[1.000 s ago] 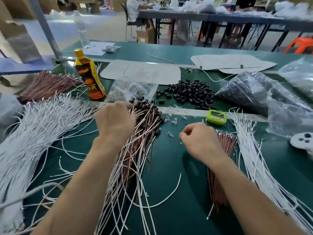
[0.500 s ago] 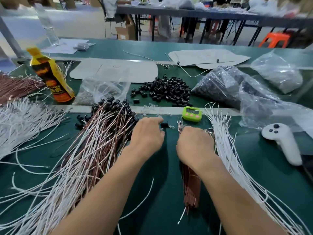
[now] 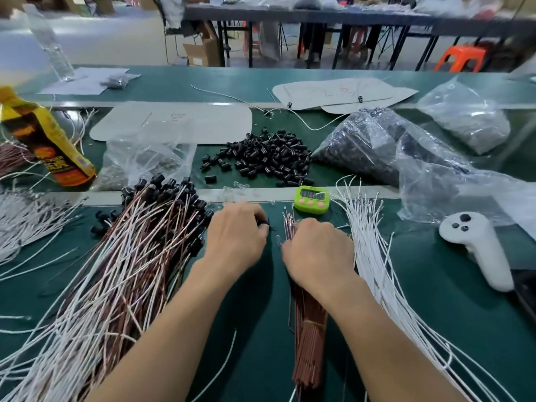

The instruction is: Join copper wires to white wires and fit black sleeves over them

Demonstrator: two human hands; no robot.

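My left hand sits knuckles-up at the table's middle, its curled fingertips pinching a small black sleeve. Just right of it, my right hand rests on the tied bundle of copper wires, with its fingers curled round the wires' upper ends. Loose white wires fan out right of that hand. A heap of loose black sleeves lies beyond the metal strip. To the left lies a big pile of joined wires with black sleeves.
A green timer stands just beyond my hands. A white controller lies at the right. Plastic bags of dark parts sit at the back right, a yellow bottle at the back left, more white wires at the far left.
My left hand left the joined-wire pile and came to the middle beside the right hand. The right hand settled on the copper bundle. The view swung right.
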